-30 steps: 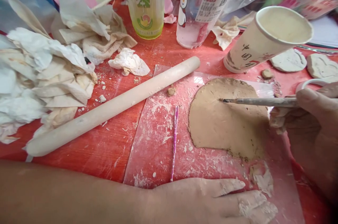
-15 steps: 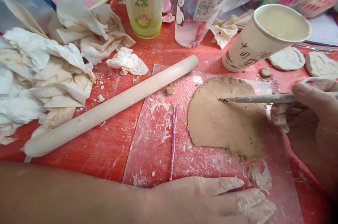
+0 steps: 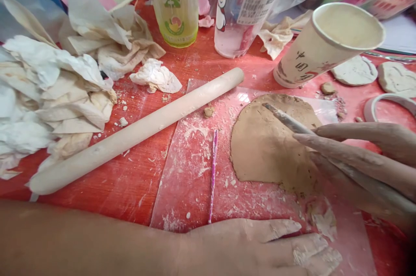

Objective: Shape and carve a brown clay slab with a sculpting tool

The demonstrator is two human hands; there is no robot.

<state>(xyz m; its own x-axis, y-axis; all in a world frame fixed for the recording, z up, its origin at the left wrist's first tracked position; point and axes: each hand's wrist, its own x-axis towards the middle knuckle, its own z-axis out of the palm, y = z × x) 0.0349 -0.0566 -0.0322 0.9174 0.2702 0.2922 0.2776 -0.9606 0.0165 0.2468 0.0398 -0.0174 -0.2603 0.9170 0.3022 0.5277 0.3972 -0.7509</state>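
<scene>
A flat sheet of brown clay point(image 3: 266, 150) with a ragged edge lies on a clear plastic sheet point(image 3: 182, 189). My right hand point(image 3: 364, 154) is closed round a slim, clay-smeared brush point(image 3: 289, 121), which slants across the clay. Its far end is at the upper part of the clay; whether it touches is hard to tell. My left hand point(image 3: 260, 241) lies flat along the near edge, fingers stretched out and dusted with dried clay, holding nothing. A thin purple stick point(image 3: 213, 176) lies just beyond it. Left of the clay rests a long rolling pin point(image 3: 139, 131), placed diagonally.
Crumpled tissues point(image 3: 74, 89) are heaped at the left. Along the back stand a green-labelled cup point(image 3: 177, 7), a clear plastic cup point(image 3: 243, 16) and a tilted-looking paper cup point(image 3: 302, 55). Pale clay discs point(image 3: 354, 71) and a white ring point(image 3: 370, 109) are at the right.
My right hand has turned and shifted left over the clay's right side. The brush has swung from nearly level to slanting, and its end sits slightly farther back. My left hand stays put.
</scene>
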